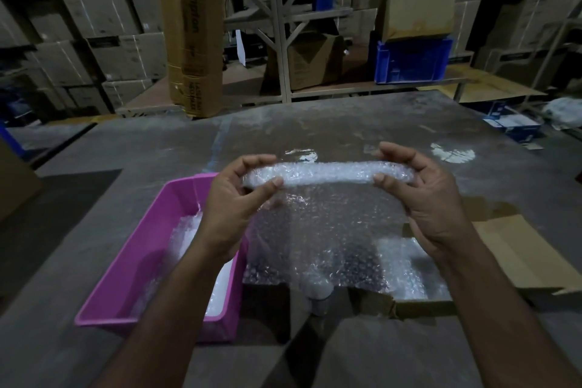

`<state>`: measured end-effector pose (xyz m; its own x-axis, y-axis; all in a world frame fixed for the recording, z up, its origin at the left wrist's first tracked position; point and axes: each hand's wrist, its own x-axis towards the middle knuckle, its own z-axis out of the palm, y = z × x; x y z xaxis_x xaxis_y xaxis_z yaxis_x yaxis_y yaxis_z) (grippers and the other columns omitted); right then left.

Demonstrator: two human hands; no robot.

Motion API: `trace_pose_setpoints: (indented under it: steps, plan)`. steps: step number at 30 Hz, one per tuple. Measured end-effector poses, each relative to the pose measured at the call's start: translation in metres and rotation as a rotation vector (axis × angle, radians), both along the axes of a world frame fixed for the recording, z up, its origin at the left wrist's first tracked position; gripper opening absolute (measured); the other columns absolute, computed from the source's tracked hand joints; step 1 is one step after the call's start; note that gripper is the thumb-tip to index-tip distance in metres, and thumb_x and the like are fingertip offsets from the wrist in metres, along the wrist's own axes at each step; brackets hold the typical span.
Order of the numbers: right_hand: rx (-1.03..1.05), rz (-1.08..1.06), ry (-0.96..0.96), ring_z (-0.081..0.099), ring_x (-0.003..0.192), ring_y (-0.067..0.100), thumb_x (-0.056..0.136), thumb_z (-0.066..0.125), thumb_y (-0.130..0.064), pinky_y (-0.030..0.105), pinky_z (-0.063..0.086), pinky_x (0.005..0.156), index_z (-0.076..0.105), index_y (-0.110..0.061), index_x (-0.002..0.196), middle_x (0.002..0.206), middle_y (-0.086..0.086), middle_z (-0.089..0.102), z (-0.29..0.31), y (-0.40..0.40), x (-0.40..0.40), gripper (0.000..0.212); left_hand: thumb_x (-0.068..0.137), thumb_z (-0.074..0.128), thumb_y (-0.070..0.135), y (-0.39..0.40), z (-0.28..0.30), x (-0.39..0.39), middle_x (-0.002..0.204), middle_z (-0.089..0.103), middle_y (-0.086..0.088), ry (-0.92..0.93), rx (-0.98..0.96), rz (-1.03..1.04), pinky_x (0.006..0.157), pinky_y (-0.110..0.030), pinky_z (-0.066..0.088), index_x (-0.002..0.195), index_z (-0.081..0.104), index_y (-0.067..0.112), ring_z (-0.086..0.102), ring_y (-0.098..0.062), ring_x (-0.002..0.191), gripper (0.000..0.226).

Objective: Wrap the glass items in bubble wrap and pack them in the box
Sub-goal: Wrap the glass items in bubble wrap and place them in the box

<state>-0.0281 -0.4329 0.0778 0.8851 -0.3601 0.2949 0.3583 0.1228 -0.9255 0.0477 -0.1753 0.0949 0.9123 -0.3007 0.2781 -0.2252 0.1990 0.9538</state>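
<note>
Head view, looking down on a grey worktable (pixel 157 148) in a dim warehouse. Left hand (pixel 234 201) and right hand (pixel 431 198) raised above the table, each pinching one end of a rolled bubble-wrap bundle (pixel 327 175) between thumb and curled fingers; left thumb pressed on the near face, right thumb likewise. Glass item presumably inside the roll; not visible through the layers, shape not determinable. Loose tail of the bubble-wrap sheet (pixel 330 236) hanging from the roll toward the viewer. Below it, an open cardboard box (pixel 510 252) with something wrapped already inside, partly hidden by the sheet. Pink plastic tub (pixel 151 230) just left of the box, holding more white, wrap-like material. Judged step: rolling, roughly mid-wrap, tail not yet taken up. Recommended handling: keep both ends level, turn the roll evenly with both thumbs, hold tension on the tail so layers lie snug, avoid squeezing the middle, fold the open ends shut before lowering into the box. Risk: item sliding out of an unsealed end if tilted.
</note>
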Motion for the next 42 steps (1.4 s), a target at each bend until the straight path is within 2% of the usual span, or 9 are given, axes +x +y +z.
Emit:
trace_pose_setpoints:
  steps: [4,6,12,17,23,29,33,38,42]
  plan:
    - [-0.026,-0.03,0.042,0.071,0.099,0.02,0.071,0.081,-0.012,0.033,0.059,0.092,0.073,-0.011,0.107,0.111,0.01,0.076,0.0,-0.005,-0.004,0.036,0.07,0.084,0.012,0.0,-0.002,0.001,0.107,0.068,0.007,-0.031,0.041,0.044,0.089,-0.032,0.055,0.119,0.069,0.025,0.061,-0.018,0.081,0.053]
    - [0.008,-0.038,0.035,0.072,0.097,0.026,0.07,0.083,-0.019,0.038,0.061,0.086,0.07,-0.01,0.097,0.101,0.016,0.076,0.0,-0.008,-0.006,0.031,0.066,0.086,0.016,-0.002,-0.002,0.0,0.084,0.069,0.001,-0.034,0.006,0.015,0.087,-0.035,0.054,0.104,0.074,0.021,0.058,-0.026,0.078,0.04]
    - [0.015,0.019,-0.009,0.069,0.072,0.017,0.081,0.068,-0.011,0.032,0.063,0.068,0.065,-0.009,0.104,0.091,0.008,0.073,0.007,-0.01,-0.01,0.023,0.084,0.071,0.011,-0.017,0.001,-0.007,0.082,0.069,-0.003,-0.066,0.007,-0.037,0.067,-0.033,0.062,0.094,0.06,0.009,0.067,-0.016,0.073,0.015]
    - [0.05,0.058,-0.006,0.071,0.084,0.015,0.087,0.064,-0.001,0.025,0.06,0.077,0.074,-0.012,0.097,0.098,0.005,0.077,0.003,-0.022,-0.01,0.018,0.084,0.067,0.007,-0.025,0.0,-0.013,0.115,0.075,-0.009,-0.053,-0.058,-0.077,0.075,-0.028,0.061,0.085,0.071,0.017,0.071,-0.022,0.107,0.011]
    - [0.033,0.114,-0.033,0.071,0.099,0.015,0.063,0.087,-0.041,0.024,0.057,0.082,0.079,-0.015,0.083,0.103,0.005,0.077,0.002,-0.035,-0.01,0.034,0.064,0.095,0.034,-0.03,-0.002,-0.017,0.122,0.072,-0.011,0.018,-0.058,-0.111,0.096,-0.033,0.057,0.087,0.078,0.02,0.068,-0.023,0.115,0.032]
    - [-0.06,0.122,0.041,0.059,0.088,0.021,0.074,0.081,-0.014,0.031,0.057,0.09,0.068,-0.017,0.122,0.123,0.001,0.071,-0.004,-0.049,-0.008,0.05,0.071,0.077,0.005,-0.046,0.0,-0.029,0.121,0.073,0.0,-0.011,-0.004,0.032,0.09,-0.028,0.059,0.122,0.065,0.012,0.071,-0.013,0.097,0.053]
    - [-0.005,0.135,0.06,0.07,0.099,0.026,0.07,0.082,-0.012,0.042,0.058,0.092,0.074,-0.015,0.108,0.11,0.011,0.075,-0.004,-0.051,-0.007,0.039,0.068,0.078,0.004,-0.047,-0.001,-0.033,0.104,0.078,-0.002,0.004,0.001,0.087,0.086,-0.024,0.059,0.118,0.068,0.015,0.074,-0.015,0.089,0.052]
    - [0.048,0.173,0.024,0.073,0.076,0.021,0.08,0.073,-0.008,0.034,0.063,0.065,0.06,-0.012,0.095,0.085,0.009,0.076,0.003,-0.051,-0.009,0.02,0.079,0.075,0.015,-0.054,-0.006,-0.037,0.09,0.077,-0.008,-0.014,-0.041,0.128,0.07,-0.028,0.062,0.102,0.071,0.0,0.073,-0.016,0.079,0.027]
    - [-0.027,0.155,0.012,0.07,0.079,0.013,0.091,0.062,0.006,0.026,0.06,0.066,0.065,-0.016,0.097,0.093,0.001,0.076,0.001,-0.054,-0.007,0.024,0.087,0.068,0.015,-0.059,-0.008,-0.041,0.082,0.075,0.003,-0.043,0.018,0.183,0.05,-0.018,0.048,0.101,0.073,0.009,0.062,-0.006,0.062,0.015]
